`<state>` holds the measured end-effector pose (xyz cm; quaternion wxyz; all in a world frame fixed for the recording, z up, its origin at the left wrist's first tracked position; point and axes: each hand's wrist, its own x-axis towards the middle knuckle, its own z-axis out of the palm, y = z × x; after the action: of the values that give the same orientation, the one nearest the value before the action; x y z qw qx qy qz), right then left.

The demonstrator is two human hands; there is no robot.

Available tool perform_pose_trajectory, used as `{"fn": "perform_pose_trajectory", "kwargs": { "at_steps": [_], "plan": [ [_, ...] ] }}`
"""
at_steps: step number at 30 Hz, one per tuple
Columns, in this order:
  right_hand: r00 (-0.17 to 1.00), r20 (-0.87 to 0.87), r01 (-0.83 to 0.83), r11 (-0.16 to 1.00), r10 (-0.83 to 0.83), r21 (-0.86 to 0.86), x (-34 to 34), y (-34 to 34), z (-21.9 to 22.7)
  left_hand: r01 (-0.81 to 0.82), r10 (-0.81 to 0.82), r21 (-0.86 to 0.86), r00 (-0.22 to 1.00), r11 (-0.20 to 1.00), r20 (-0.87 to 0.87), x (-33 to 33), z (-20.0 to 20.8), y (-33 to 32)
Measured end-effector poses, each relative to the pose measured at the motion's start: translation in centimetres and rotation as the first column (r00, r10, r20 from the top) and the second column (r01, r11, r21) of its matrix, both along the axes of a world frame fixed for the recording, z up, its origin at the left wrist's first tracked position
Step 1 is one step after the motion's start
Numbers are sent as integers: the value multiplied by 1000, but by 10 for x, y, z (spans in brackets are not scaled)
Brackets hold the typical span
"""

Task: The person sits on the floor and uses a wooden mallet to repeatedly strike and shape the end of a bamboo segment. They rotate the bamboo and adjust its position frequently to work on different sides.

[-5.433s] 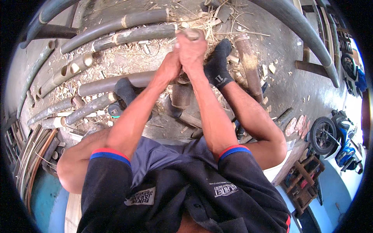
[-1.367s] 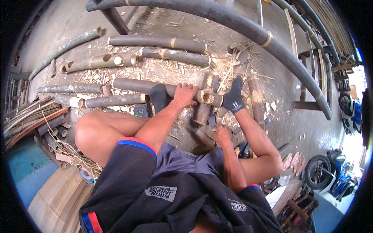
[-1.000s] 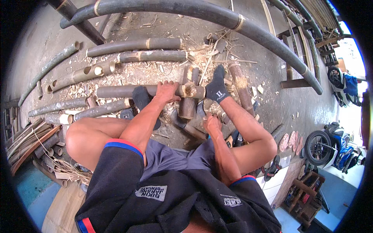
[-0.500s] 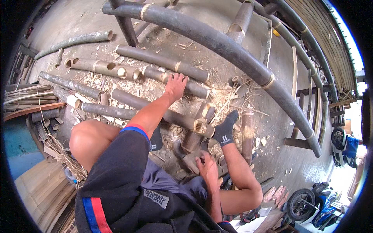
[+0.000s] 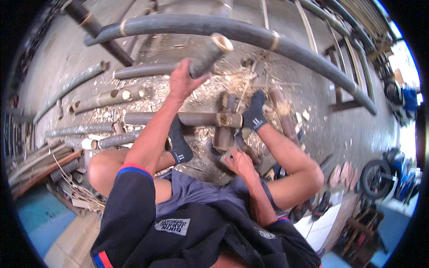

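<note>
My left hand (image 5: 183, 82) is raised in front of me, its fingers wrapped around a short dark bamboo piece (image 5: 205, 58) tilted up to the right, with its pale cut end showing. Below my right thigh's inner side, my right hand (image 5: 241, 164) is curled low between my legs; whatever it grips is hidden in the fingers. Just beyond it, a brown bamboo pole (image 5: 196, 119) with a pale cut opening near its right end lies across a thick bamboo block (image 5: 222, 137). My socked right foot (image 5: 255, 111) rests at that end.
A long dark bamboo rail (image 5: 187, 25) of a frame crosses ahead of me. To the left lie a bamboo length with round holes (image 5: 103, 101) and a grey pole (image 5: 73, 89). Pale shavings (image 5: 241, 80) litter the floor. A parked motorbike (image 5: 377, 178) stands at the right.
My left hand has lifted the bamboo piece off the floor and carried it up and away from me. My right hand stays low between my legs. The view has turned slightly.
</note>
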<state>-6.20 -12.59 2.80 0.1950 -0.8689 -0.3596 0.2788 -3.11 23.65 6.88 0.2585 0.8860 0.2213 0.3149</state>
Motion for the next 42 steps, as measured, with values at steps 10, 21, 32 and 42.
{"fn": "perform_pose_trajectory", "kwargs": {
  "at_steps": [10,21,32,42],
  "plan": [
    [996,-42,81,995,-78,65,-17,-24,-20,367,64,-674,850,641,523,6,42,-117],
    [995,-26,95,995,-94,34,-6,-25,-19,242,45,-605,907,759,420,-12,23,-147],
    [986,25,162,983,-165,86,11,-29,-8,234,-63,-559,949,795,307,-6,53,-167],
    [695,701,-425,697,-158,578,108,63,288,277,-127,-499,941,822,314,1,42,-169]
  ]
}}
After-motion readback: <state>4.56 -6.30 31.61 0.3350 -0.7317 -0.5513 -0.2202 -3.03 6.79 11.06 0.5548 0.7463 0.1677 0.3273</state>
